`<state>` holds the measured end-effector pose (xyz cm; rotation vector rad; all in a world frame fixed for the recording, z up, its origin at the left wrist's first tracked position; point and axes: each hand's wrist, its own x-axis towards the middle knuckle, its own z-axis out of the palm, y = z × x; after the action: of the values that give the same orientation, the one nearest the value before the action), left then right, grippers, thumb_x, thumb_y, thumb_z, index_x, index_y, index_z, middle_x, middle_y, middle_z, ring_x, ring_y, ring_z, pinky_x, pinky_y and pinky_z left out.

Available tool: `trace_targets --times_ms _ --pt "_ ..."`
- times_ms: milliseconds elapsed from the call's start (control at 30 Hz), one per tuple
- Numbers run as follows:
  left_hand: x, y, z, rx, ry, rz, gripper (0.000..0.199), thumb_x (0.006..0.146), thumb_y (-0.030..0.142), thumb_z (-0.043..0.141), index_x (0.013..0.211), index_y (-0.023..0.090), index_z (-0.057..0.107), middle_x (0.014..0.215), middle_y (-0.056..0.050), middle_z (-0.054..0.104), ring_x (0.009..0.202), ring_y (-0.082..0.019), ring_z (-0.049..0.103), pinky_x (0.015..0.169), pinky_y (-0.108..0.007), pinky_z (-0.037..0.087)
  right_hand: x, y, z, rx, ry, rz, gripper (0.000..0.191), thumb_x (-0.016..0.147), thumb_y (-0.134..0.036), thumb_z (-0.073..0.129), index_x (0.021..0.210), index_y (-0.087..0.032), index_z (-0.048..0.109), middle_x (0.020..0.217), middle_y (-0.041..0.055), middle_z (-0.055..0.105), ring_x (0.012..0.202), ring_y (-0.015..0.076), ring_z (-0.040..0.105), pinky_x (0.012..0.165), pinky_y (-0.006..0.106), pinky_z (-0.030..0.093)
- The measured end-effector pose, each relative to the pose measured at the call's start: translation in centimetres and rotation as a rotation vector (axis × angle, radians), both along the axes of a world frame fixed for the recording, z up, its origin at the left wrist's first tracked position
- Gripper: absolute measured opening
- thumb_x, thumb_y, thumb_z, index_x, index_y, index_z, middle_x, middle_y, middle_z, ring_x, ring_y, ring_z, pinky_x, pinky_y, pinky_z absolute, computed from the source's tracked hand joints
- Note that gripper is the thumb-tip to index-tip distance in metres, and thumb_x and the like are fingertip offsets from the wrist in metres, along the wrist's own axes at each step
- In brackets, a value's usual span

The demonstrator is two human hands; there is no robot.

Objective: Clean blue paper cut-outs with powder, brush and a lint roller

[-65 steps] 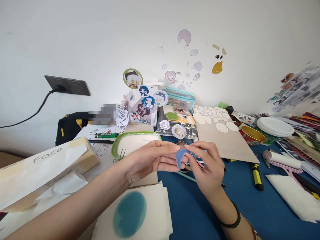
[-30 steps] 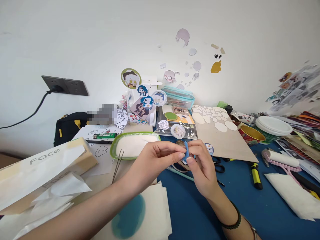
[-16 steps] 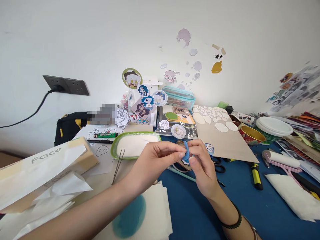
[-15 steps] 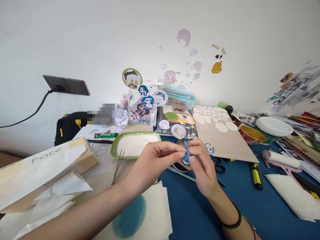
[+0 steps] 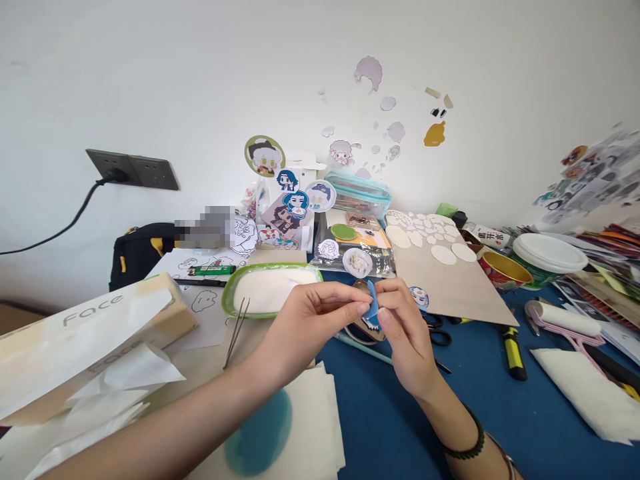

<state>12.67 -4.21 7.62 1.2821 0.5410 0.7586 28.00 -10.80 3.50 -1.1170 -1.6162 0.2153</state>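
Note:
A small, curved blue piece (image 5: 372, 301), thin like felt or paper, is held up between my two hands. My left hand (image 5: 327, 310) pinches its left side between thumb and fingers. On the other side, the thumb and fingers of my right hand (image 5: 405, 327) grip it too, with a dark beaded bracelet on that wrist. Below the piece, partly hidden by my hands, lies a small brown-rimmed object (image 5: 361, 330) with a white jagged edge near it. Left of my hands are a green-rimmed tray (image 5: 228, 297) of white material and tweezers (image 5: 235, 333).
White tissues (image 5: 315, 427) with a blue-green stain lie in front. A tissue box (image 5: 130, 313) stands at left. Scissors (image 5: 439, 331), a yellow-black cutter (image 5: 513, 357), a pink lint roller (image 5: 565, 323) and a cardboard sheet (image 5: 450, 287) with paper cutouts lie at right.
The blue piece has turned slightly and shows more of its flat side between my fingers. Both hands stay nearly in place.

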Motion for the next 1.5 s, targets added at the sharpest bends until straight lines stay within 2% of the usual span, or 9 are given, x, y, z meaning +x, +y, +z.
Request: trace_targets --times_ms 200,433,567,967,1033,1100,1333,1400,1500 --pt "0.0 -0.4 0.0 0.171 0.048 0.097 0.006 0.075 0.02 0.071 0.078 0.022 0.076 0.088 -0.001 0.077 0.09 -0.02 0.07 0.081 -0.027 0.056 -0.5 0.0 0.0 0.063 -0.037 -0.098 0.017 0.092 -0.014 0.042 0.081 -0.022 0.052 0.086 0.0029 0.043 0.082 0.0176 0.047 0.071 0.032 0.039" --pt "-0.2 -0.8 -0.3 0.533 0.182 0.174 0.015 0.08 0.023 0.068 0.093 0.024 0.074 0.104 -0.002 0.074 0.095 -0.02 0.068 0.082 -0.027 0.056 -0.6 0.1 -0.2 0.116 -0.023 -0.181 0.016 0.089 -0.012 0.046 0.077 -0.022 0.052 0.086 0.0035 0.045 0.08 0.018 0.049 0.066 0.031 0.04" --pt "-0.3 -0.8 -0.5 0.785 0.227 0.216 0.014 0.082 0.022 0.065 0.093 0.022 0.074 0.099 -0.005 0.073 0.088 -0.018 0.068 0.08 -0.025 0.053 -0.8 0.0 0.0 0.145 -0.037 -0.196 0.017 0.089 -0.011 0.046 0.078 -0.022 0.052 0.085 0.0029 0.045 0.078 0.0168 0.048 0.065 0.031 0.039" --pt "-0.7 -0.6 -1.0 1.148 0.335 0.245 0.02 0.085 0.019 0.056 0.092 0.022 0.074 0.093 -0.006 0.076 0.08 -0.02 0.068 0.075 -0.029 0.052 -1.3 0.0 0.0 0.215 -0.172 -0.212 0.017 0.085 -0.005 0.046 0.083 -0.02 0.054 0.083 0.0035 0.048 0.07 0.015 0.048 0.058 0.029 0.039" --pt "-0.8 -0.7 -1.0 1.087 0.338 0.239 0.019 0.084 0.019 0.057 0.087 0.023 0.075 0.089 -0.005 0.076 0.077 -0.02 0.068 0.075 -0.029 0.051 -1.5 -0.1 0.0 0.216 -0.176 -0.216 0.017 0.084 -0.004 0.048 0.082 -0.02 0.054 0.082 0.0035 0.048 0.07 0.0144 0.048 0.058 0.028 0.038" --pt "-0.6 -0.8 -0.8 0.895 0.318 0.213 0.017 0.08 0.018 0.06 0.078 0.023 0.076 0.08 -0.003 0.075 0.074 -0.02 0.067 0.071 -0.028 0.051 -1.6 -0.1 -0.1 0.207 -0.142 -0.209 0.017 0.082 -0.003 0.049 0.079 -0.02 0.053 0.081 0.0026 0.048 0.069 0.0138 0.048 0.058 0.027 0.038" --pt "0.6 -0.5 -0.8 -0.11 0.096 0.095 0.011 0.068 0.021 0.069 0.059 0.017 0.072 0.061 0.0 0.068 0.063 -0.013 0.062 0.065 -0.022 0.052 -1.7 0.3 -0.3 0.054 0.238 -0.107 0.019 0.086 -0.013 0.049 0.069 -0.021 0.054 0.074 0.0011 0.049 0.069 0.0162 0.049 0.06 0.029 0.038" --pt "0.7 -0.5 -0.9 -0.215 0.048 0.076 0.011 0.069 0.025 0.072 0.062 0.016 0.073 0.064 0.0 0.069 0.066 -0.012 0.063 0.069 -0.022 0.054 -1.8 0.4 -0.3 0.038 0.263 -0.095 0.019 0.087 -0.015 0.049 0.07 -0.021 0.055 0.074 0.0011 0.05 0.07 0.0166 0.05 0.061 0.029 0.038" --pt "0.6 -0.6 -1.2 -0.208 -0.029 0.068 0.014 0.068 0.03 0.077 0.07 0.017 0.075 0.07 0.0 0.07 0.07 -0.012 0.064 0.071 -0.023 0.056 -1.9 0.3 -0.3 0.041 0.199 -0.127 0.018 0.088 -0.015 0.049 0.072 -0.021 0.056 0.075 0.0009 0.051 0.069 0.0156 0.049 0.06 0.029 0.036"
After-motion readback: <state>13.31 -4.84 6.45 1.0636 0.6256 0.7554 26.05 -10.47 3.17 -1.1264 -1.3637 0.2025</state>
